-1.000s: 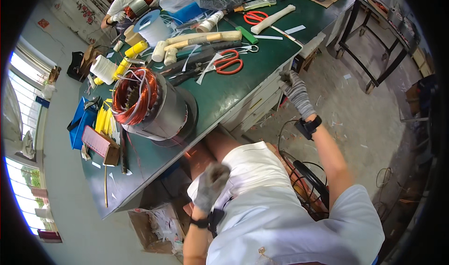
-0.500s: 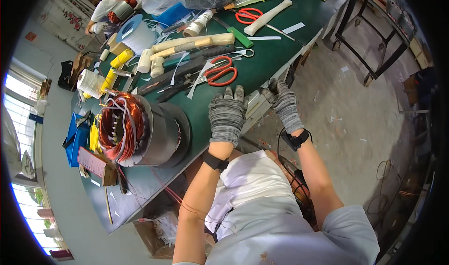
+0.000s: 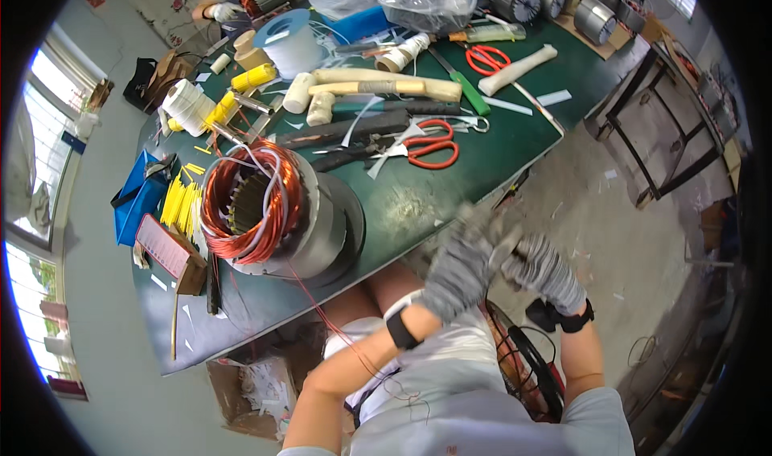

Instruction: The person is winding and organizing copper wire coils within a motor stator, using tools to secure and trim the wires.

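Note:
My left hand (image 3: 462,269), in a grey striped glove, is off the table's front edge over my lap, its fingers smeared by motion. Close to its right is my right hand (image 3: 545,268), gloved alike, with its fingertips turned toward the left one; whether anything lies between them I cannot make out. Left of both hands stands a grey metal motor stator (image 3: 318,235) with a ring of copper-coloured winding wire (image 3: 281,207) bulging from its open end. Thin red leads (image 3: 322,315) trail from it toward my lap.
Beyond my hands, the green tabletop (image 3: 402,203) holds red-handled scissors (image 3: 434,152), a mallet (image 3: 378,88), a green-handled knife (image 3: 470,94) and a white spool (image 3: 289,44). A blue bin (image 3: 138,203) stands at the left. A black metal frame (image 3: 663,134) is at the right; another person's gloved hand (image 3: 225,11) shows far left.
Both hands have come away from the table edge, back and to the right, and closer together. The pale piece between them at the edge is out of sight. The view has shifted.

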Tool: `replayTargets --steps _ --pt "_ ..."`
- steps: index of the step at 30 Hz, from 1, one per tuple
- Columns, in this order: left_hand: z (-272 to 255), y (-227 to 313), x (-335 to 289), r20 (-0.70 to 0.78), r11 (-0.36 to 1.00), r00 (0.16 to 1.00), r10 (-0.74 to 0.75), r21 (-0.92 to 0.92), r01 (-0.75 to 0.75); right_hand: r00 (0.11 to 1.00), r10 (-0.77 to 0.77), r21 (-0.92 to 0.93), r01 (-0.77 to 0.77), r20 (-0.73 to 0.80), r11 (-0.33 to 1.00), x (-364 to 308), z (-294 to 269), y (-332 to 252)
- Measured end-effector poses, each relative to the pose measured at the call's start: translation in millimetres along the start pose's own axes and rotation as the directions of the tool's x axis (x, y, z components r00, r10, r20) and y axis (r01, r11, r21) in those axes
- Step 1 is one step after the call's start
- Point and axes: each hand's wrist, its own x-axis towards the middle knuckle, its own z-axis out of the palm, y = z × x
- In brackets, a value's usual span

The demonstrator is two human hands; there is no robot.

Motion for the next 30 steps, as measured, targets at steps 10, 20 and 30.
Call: replayTargets --steps 10,20,30 --pt "-32.9 -12.6 -102.8 0.315 0.481 0.565 -0.762 -0.308 0.821 0.864 -0.502 -0.687 0.352 -0.022 0.636 254.8 -41.8 -45.1" --pt "-46.5 -24.6 -142.8 0.221 0.63 0.792 -0.57 -0.502 0.593 0.976 -0.216 -0.96 0.075 0.016 0.268 437.5 -29.0 -22.4" --pt "-67.5 -46.7 -65.0 -0.162 0.7 0.753 -0.638 -0.529 0.479 0.919 -0.385 -0.493 0.298 -0.084 0.817 202.0 -75.8 -93.4"
